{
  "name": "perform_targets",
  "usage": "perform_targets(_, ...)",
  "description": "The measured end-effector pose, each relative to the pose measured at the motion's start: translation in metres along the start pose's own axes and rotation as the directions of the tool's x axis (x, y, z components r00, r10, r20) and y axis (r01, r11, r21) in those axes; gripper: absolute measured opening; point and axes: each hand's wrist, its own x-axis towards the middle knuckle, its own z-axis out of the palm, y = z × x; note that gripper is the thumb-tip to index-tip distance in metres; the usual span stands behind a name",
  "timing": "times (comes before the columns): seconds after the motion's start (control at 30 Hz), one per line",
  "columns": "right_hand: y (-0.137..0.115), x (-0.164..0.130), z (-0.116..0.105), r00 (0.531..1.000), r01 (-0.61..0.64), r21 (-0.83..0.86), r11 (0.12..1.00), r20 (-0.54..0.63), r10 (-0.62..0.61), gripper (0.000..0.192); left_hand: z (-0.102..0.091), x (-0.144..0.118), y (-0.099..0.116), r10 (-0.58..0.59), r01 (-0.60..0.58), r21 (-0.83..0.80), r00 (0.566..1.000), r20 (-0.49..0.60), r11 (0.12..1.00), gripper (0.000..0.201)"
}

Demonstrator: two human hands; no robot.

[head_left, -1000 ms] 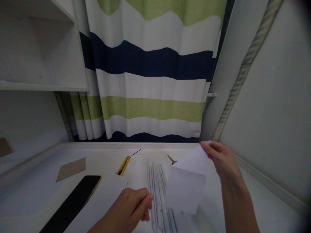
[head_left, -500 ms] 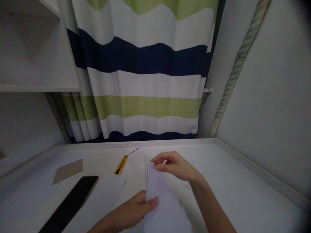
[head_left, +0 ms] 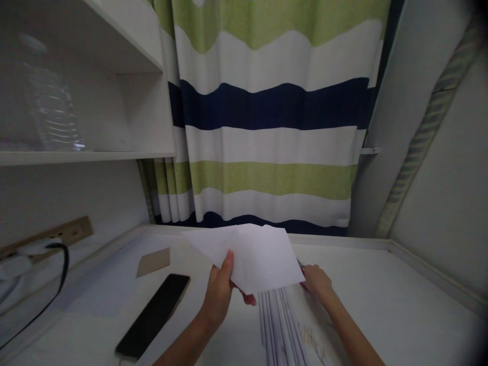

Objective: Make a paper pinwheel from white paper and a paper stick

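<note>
My left hand (head_left: 221, 290) grips a white sheet of paper (head_left: 263, 254), thumb on top and fingers beneath. The sheet is held up above the table, with angled edges and a faint crease. At its right edge my right hand (head_left: 318, 280) is closed round what look like red-handled scissors (head_left: 302, 273). Only a bit of red and a grey metal part show; the rest is hidden by the paper and my fingers. Below the sheet lies a pleated bundle of white paper (head_left: 280, 325), its folds running toward me. Faint brownish marks show on paper at its right.
A black phone (head_left: 154, 315) and a brown card piece (head_left: 153, 262) lie on the white table (head_left: 354, 300) at left. A socket strip (head_left: 76, 231) with plugs and a black cable is on the left wall. A clear bottle (head_left: 55, 112) stands on the shelf. A striped curtain (head_left: 274, 147) hangs behind.
My left hand now holds up a white sheet, and my right hand has moved right and grips the scissors. The view has swung left. The yellow utility knife is no longer visible.
</note>
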Motion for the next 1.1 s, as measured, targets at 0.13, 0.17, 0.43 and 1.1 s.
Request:
perform_targets(0.13,0.008,0.008,0.005,1.000,-0.021,0.059,0.998,0.014,0.020,0.026,-0.003,-0.005,0.000,0.055,-0.053,0.026,0.995,-0.084,0.998,0.042)
perform_targets(0.17,0.010,0.008,0.005,1.000,-0.021,0.100,0.995,0.018,0.019,0.026,-0.003,-0.007,0.001,0.068,-0.065,0.031,0.992,-0.102,0.997,0.041)
perform_targets(0.43,-0.015,-0.008,-0.028,0.989,0.115,0.713,0.691,-0.019,-0.145,0.025,-0.010,-0.010,0.011,0.174,-0.163,0.079,0.970,-0.169,0.983,0.039)
perform_targets(1.1,-0.133,-0.158,-0.051,0.913,0.400,0.916,-0.007,-0.400,-0.077,0.022,-0.007,-0.022,0.014,-0.021,-0.081,0.374,0.965,0.260,0.924,0.036)
